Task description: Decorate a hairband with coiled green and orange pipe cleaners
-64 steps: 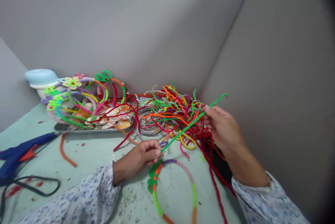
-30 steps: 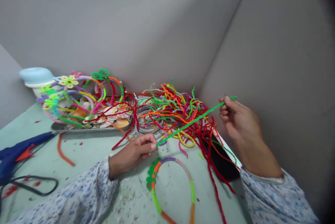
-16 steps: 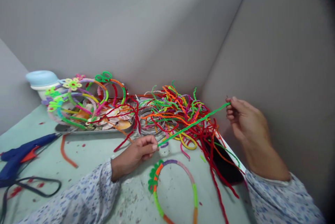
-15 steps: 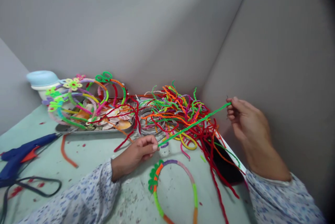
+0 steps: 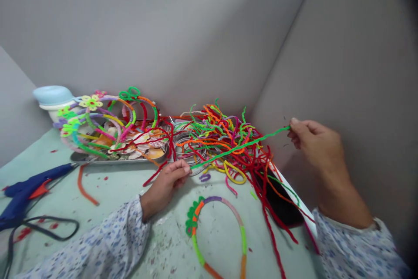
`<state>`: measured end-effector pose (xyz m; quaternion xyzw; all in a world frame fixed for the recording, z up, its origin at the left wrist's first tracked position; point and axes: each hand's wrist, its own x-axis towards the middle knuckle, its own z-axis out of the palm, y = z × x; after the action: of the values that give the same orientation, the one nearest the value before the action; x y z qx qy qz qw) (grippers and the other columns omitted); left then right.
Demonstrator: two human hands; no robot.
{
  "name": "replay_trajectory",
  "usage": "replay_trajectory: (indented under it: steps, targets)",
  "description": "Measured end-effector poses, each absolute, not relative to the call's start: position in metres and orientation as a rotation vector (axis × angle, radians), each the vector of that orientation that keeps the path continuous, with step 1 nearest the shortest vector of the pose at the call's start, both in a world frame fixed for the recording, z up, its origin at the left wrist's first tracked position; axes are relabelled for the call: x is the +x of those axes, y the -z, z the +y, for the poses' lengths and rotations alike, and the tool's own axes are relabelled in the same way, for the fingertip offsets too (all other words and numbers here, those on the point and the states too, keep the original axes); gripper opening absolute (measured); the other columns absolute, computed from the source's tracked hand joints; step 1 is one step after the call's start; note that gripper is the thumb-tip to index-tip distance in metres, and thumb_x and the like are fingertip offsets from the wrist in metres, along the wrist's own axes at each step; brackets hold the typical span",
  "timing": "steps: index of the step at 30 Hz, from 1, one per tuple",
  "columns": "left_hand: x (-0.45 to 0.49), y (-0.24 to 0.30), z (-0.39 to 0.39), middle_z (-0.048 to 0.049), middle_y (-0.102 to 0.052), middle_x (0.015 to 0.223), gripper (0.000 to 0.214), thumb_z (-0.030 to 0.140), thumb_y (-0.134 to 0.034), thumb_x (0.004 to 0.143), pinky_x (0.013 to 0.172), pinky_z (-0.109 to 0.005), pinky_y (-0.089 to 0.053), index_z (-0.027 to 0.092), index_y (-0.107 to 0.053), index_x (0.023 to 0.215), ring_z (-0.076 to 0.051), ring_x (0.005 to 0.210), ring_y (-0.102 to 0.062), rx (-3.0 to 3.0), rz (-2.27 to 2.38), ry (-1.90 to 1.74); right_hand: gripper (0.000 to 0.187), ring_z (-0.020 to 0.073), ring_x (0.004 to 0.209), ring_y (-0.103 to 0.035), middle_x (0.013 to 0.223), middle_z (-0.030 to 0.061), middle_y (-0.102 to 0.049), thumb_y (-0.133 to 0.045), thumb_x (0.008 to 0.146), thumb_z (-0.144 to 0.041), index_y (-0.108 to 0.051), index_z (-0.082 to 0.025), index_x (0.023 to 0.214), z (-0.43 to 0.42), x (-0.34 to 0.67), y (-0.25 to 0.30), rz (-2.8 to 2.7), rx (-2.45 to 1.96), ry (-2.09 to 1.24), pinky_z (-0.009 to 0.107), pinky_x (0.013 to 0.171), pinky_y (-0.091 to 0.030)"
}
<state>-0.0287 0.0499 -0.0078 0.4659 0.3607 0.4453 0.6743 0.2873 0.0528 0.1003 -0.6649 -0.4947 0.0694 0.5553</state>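
Note:
A green pipe cleaner stretches nearly straight between my two hands, above the table. My left hand pinches its lower end between thumb and fingers. The other end, higher up at the right, is pinched in my right hand near the grey wall. Below them on the table lies a headband wrapped in orange, green, pink and purple, with a dark green looped piece on its left side. Behind the stretched strand is a tangled heap of coloured pipe cleaners.
At the left, a metal tray holds shells, with several wrapped headbands over it. A blue glue gun with a dark cord lies in front. A light-blue-lidded container stands behind. A black flat object lies at the right.
My left hand has shifted slightly left and up, and my right hand slightly right. Both keep hold of the green pipe cleaner, which slopes less. A purple curl on the table shows more clearly.

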Motion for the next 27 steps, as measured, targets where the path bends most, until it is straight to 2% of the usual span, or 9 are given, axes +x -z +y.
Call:
replay_trajectory:
  steps: [5,8,12,16,19,23,27]
  targets:
    - [-0.027,0.005,0.051,0.0049,-0.041,0.059,0.021,0.029,-0.058,0.079,0.044,-0.018,-0.022,0.016,-0.047,0.067,-0.005,0.048,-0.032,1.023,0.829,-1.093,0.028,0.0105,0.047,-0.041,0.050,-0.0037,-0.048,-0.054,0.079,-0.039,-0.060,-0.018,0.061,0.046,0.282,-0.107,-1.245,-1.691,0.033,0.024,0.048,-0.029]
    - [-0.027,0.005,0.052,0.0053,-0.042,0.058,0.025,0.034,-0.059,0.079,0.045,-0.017,-0.024,0.016,-0.047,0.066,-0.005,0.047,-0.032,1.041,0.884,-1.120,0.025,0.0101,0.046,-0.038,0.048,-0.0042,-0.046,-0.055,0.077,-0.036,-0.061,-0.018,0.060,0.043,0.281,-0.110,-1.226,-1.694,0.026,0.024,0.046,-0.027]
    - [-0.028,0.007,0.054,0.0045,-0.047,0.059,0.027,0.039,-0.058,0.080,0.045,-0.016,-0.027,0.016,-0.050,0.069,-0.005,0.047,-0.035,1.070,0.943,-1.149,0.025,0.0082,0.042,-0.032,0.044,-0.0048,-0.041,-0.058,0.072,-0.027,-0.054,-0.017,0.050,0.044,0.283,-0.113,-1.151,-1.609,-0.205,0.025,0.043,-0.022]
    - [-0.029,0.007,0.055,0.0045,-0.048,0.060,0.027,0.041,-0.060,0.078,0.044,-0.016,-0.028,0.016,-0.051,0.072,-0.005,0.046,-0.037,1.065,0.991,-1.160,0.023,0.0068,0.041,-0.031,0.044,-0.0046,-0.039,-0.060,0.061,-0.018,-0.046,-0.017,0.044,0.047,0.287,-0.112,-1.004,-1.362,-0.590,0.024,0.040,-0.018]
    - [-0.029,0.006,0.054,0.0045,-0.049,0.059,0.028,0.041,-0.059,0.079,0.044,-0.016,-0.028,0.016,-0.051,0.070,-0.005,0.046,-0.037,1.084,0.998,-1.156,0.024,0.0056,0.039,-0.024,0.042,-0.0059,-0.031,-0.058,0.060,-0.015,-0.040,-0.018,0.043,0.047,0.292,-0.113,-0.926,-1.218,-0.867,0.024,0.037,-0.014]
    - [-0.028,0.004,0.052,0.0041,-0.050,0.058,0.029,0.042,-0.058,0.079,0.044,-0.017,-0.028,0.016,-0.051,0.068,-0.006,0.045,-0.039,1.111,1.016,-1.146,0.026,0.0060,0.037,-0.022,0.040,-0.0051,-0.027,-0.050,0.062,-0.014,-0.036,-0.019,0.040,0.044,0.293,-0.119,-0.857,-1.169,-1.118,0.023,0.037,-0.018]
    - [-0.027,0.003,0.051,0.0039,-0.051,0.057,0.031,0.043,-0.058,0.078,0.044,-0.017,-0.028,0.016,-0.051,0.065,-0.006,0.045,-0.039,1.142,1.032,-1.148,0.028,0.0067,0.037,-0.021,0.038,-0.0043,-0.026,-0.048,0.063,-0.015,-0.033,-0.019,0.038,0.043,0.290,-0.122,-0.793,-1.163,-1.193,0.022,0.037,-0.022]
